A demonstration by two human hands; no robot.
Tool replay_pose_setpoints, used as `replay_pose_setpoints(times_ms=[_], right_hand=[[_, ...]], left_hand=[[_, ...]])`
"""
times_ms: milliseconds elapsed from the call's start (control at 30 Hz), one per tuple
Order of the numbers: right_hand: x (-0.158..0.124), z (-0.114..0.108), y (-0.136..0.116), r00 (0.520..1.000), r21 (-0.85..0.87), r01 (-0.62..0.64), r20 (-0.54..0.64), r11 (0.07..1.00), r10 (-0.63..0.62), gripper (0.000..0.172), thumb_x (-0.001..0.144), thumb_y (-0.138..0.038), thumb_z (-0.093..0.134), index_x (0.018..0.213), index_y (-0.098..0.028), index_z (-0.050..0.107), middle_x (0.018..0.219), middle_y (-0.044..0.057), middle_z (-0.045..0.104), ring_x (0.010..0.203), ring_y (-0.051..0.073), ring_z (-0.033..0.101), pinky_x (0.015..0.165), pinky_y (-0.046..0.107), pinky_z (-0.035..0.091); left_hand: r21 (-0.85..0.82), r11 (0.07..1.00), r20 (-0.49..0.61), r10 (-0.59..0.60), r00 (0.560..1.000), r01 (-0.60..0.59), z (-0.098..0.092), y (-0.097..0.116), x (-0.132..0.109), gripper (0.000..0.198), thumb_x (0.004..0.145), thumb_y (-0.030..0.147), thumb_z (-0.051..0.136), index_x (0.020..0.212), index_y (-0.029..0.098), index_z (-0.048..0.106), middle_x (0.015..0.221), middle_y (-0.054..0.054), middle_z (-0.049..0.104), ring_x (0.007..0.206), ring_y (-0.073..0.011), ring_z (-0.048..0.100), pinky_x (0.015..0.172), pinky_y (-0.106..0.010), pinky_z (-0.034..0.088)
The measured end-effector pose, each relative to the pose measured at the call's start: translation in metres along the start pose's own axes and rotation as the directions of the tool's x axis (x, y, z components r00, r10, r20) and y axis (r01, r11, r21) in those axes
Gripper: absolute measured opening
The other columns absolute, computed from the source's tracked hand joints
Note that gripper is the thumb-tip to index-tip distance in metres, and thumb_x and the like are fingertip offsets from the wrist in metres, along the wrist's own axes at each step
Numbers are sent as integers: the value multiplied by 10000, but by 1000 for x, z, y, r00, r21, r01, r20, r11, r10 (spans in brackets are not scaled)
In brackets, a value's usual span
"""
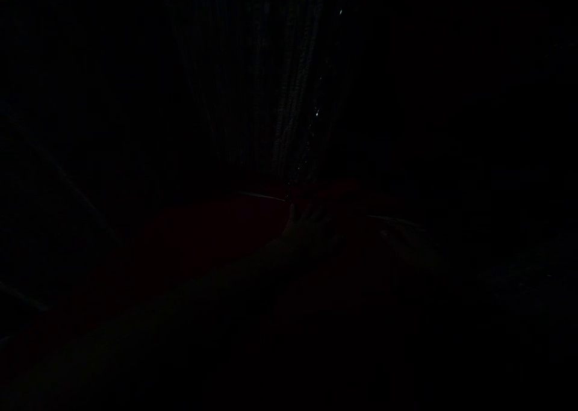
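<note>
The picture is almost black, so only faint outlines show. My left hand [311, 233] reaches in from the lower left, its forearm stretched across a dark red cloth-like surface [217, 230]. The fingers look spread and point away from me, over or on the red surface; whether they touch it I cannot tell. Nothing is visible in this hand. Just beyond the fingertips runs a thin pale line [264, 195]. I cannot make out my right hand in the dark.
Behind the red surface rises a dark, vertically ridged sheet or hanging [289, 92], with small bright specks [316, 114] along its right side. A faint pale-edged shape [401, 223] lies to the right. Dim slanting edges [81, 194] show at the left.
</note>
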State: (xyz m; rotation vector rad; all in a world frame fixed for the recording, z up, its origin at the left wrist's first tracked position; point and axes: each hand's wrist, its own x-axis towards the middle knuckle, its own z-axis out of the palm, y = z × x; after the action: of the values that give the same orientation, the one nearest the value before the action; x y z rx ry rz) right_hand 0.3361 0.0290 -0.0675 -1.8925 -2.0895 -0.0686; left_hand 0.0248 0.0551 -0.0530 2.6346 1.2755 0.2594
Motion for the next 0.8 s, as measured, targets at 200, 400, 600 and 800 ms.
replay_pose_setpoints(times_ms=[200, 400, 600, 800], right_hand=[[-2, -2, -3, 1000, 23, -5, -6, 1000, 6, 482, 1090, -540, 598, 1435, -213, 674, 1460, 155, 625, 1387, 252, 597, 1223, 492, 491], [0, 2, -3, 1000, -8, -11, -18, 1000, 10, 428, 1084, -494, 623, 1395, -206, 683, 1434, 135, 636, 1341, 235, 618, 1189, 477, 522], [2, 5, -1, 1000, -49, -10, -26, 999, 9, 464, 1083, -518, 617, 1420, -205, 675, 1450, 141, 631, 1361, 245, 611, 1204, 491, 507], [1, 7, -1, 997, -47, -33, -67, 998, 30, 398, 1089, -485, 619, 1355, -200, 700, 1399, 132, 652, 1314, 222, 632, 1170, 452, 535]], left_hand=[[-3, 1000, -11, 4, 1000, -4, 0, 0, -1, 710, 1105, 658, 374, 1691, 267, 459, 1821, -130, 304, 1705, -427, 188, 1326, -792, 77], [0, 1000, -4, 7, 1000, -7, 1, -1, 0, 716, 1106, 663, 355, 1696, 267, 446, 1829, -118, 281, 1707, -425, 182, 1325, -795, 83], [-2, 1000, -3, 10, 1000, -10, -1, 0, -1, 717, 1109, 657, 360, 1703, 262, 436, 1832, -128, 270, 1708, -429, 172, 1324, -795, 75], [7, 1000, 2, 1, 1000, -1, 0, 0, 0, 733, 1104, 680, 329, 1702, 270, 432, 1828, -118, 285, 1709, -416, 179, 1328, -789, 77]])
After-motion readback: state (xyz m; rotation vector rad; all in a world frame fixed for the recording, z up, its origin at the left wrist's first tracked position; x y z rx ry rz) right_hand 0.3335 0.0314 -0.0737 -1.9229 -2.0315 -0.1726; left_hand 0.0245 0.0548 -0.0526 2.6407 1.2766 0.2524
